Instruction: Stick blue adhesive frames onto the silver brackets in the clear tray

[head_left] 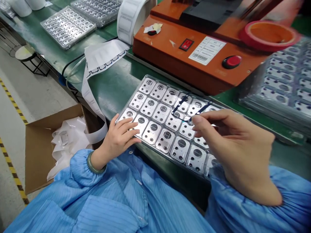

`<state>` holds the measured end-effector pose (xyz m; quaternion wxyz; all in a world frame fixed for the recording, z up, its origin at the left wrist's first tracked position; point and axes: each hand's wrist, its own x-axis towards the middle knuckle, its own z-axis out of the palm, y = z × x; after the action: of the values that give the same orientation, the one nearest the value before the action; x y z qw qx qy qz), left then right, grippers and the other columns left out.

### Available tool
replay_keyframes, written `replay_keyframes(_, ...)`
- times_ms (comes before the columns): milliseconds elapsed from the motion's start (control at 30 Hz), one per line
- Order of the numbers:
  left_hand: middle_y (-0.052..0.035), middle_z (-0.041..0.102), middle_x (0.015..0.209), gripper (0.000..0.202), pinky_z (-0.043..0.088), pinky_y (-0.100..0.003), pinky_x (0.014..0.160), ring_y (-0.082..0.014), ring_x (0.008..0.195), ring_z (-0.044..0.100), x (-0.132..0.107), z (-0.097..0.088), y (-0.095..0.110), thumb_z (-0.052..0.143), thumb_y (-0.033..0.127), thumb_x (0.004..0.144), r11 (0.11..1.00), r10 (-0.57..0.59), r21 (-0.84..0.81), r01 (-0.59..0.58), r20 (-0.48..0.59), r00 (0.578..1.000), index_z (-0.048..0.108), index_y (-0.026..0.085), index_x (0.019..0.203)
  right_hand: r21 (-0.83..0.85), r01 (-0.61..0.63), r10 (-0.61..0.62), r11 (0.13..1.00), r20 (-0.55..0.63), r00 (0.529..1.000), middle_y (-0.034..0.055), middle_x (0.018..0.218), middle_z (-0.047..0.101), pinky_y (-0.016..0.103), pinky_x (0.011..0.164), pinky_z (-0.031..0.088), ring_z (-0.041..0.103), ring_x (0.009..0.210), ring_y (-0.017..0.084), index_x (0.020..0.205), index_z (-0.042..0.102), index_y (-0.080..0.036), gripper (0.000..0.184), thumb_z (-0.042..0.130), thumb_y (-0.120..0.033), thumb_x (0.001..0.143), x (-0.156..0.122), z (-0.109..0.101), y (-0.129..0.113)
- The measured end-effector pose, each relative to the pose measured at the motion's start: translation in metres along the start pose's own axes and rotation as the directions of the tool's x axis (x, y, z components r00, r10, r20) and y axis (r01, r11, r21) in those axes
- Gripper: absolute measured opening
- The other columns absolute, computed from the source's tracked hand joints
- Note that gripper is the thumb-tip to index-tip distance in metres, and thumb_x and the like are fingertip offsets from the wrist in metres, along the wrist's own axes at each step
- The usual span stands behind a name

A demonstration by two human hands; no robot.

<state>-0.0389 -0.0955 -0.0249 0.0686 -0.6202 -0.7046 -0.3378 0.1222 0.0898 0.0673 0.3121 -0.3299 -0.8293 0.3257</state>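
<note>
In front of me a clear plastic tray (pixel 159 154) holds rows of silver metal plates (pixel 161 113), each with a round recess and small dark holes. My left hand (pixel 119 136) rests on the tray's near left corner, fingers spread over the plates. Above the middle of the tray my right hand (pixel 233 136) pinches a thin dark blue adhesive gasket (pixel 177 117) between thumb and forefinger. The gasket is a narrow frame with small holes, and it hangs over the plates. Whether it touches one I cannot tell. My right fingers and wrist hide the tray's right end.
An orange machine (pixel 165 51) with a red switch stands behind the tray, a red tape roll (pixel 269 35) on it. A label roll (pixel 132 21) feeds a white strip (pixel 88 94) toward a cardboard box (pixel 36 155). More filled trays (pixel 68 27) lie far left; others (pixel 279 81) are stacked right.
</note>
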Motion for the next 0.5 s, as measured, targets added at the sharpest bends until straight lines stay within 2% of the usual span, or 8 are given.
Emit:
replay_keyframes(100, -0.0049, 0.072, 0.107, 0.012, 0.026, -0.054, 0.109, -0.0253, 0.114, 0.06, -0.001, 0.002, 0.003, 0.064, 0.033, 0.086, 1.0, -0.003, -0.021, 0.003, -0.007, 1.0, 0.067, 0.024, 0.093, 0.03, -0.021, 0.022, 0.999, -0.009, 1.0, 0.0008, 0.07, 0.065, 0.028, 0.055, 0.047, 0.06, 0.06, 0.014, 0.074, 0.064, -0.02, 0.01, 0.068, -0.027, 0.079, 0.001, -0.005, 0.002)
replay_keyframes(200, -0.0023, 0.074, 0.102, 0.01, 0.027, -0.055, 0.106, -0.0252, 0.108, 0.062, -0.003, 0.007, 0.015, 0.067, 0.03, 0.083, 0.999, -0.026, -0.045, 0.025, -0.02, 0.999, 0.068, 0.025, 0.091, 0.075, -0.001, 0.001, 0.997, -0.003, 1.0, 0.0, 0.07, 0.064, 0.027, 0.054, 0.047, 0.058, 0.059, 0.013, 0.075, 0.064, -0.02, 0.009, 0.069, -0.026, 0.079, 0.002, -0.01, 0.0)
replay_keyframes(300, -0.0012, 0.075, 0.1, 0.011, 0.026, -0.055, 0.104, -0.0257, 0.107, 0.061, -0.009, 0.007, 0.034, 0.069, 0.027, 0.082, 0.997, -0.043, -0.07, 0.042, -0.005, 0.999, 0.067, 0.025, 0.092, 0.147, -0.036, 0.035, 0.988, 0.01, 0.999, -0.0011, 0.067, 0.062, 0.026, 0.05, 0.047, 0.056, 0.054, 0.012, 0.075, 0.064, -0.021, 0.009, 0.068, -0.027, 0.081, 0.004, -0.015, -0.004)
replay_keyframes(400, -0.002, 0.074, 0.103, 0.013, 0.023, -0.055, 0.105, -0.0268, 0.111, 0.059, -0.017, -0.001, 0.051, 0.066, 0.022, 0.084, 0.993, -0.07, -0.094, 0.077, 0.08, 0.994, 0.067, 0.025, 0.096, 0.233, -0.092, 0.068, 0.968, 0.109, 0.992, -0.0019, 0.064, 0.061, 0.025, 0.046, 0.049, 0.055, 0.05, 0.012, 0.074, 0.063, -0.022, 0.012, 0.069, -0.03, 0.081, 0.007, -0.019, -0.007)
replay_keyframes(500, -0.0024, 0.072, 0.106, 0.017, 0.019, -0.055, 0.107, -0.0273, 0.114, 0.057, -0.016, -0.015, 0.056, 0.062, 0.02, 0.086, 0.985, -0.076, -0.14, 0.099, 0.163, 0.984, 0.066, 0.027, 0.101, 0.278, -0.145, 0.078, 0.95, 0.241, 0.967, -0.0017, 0.061, 0.06, 0.024, 0.045, 0.05, 0.055, 0.048, 0.011, 0.072, 0.062, -0.021, 0.017, 0.069, -0.035, 0.08, 0.013, -0.018, -0.006)
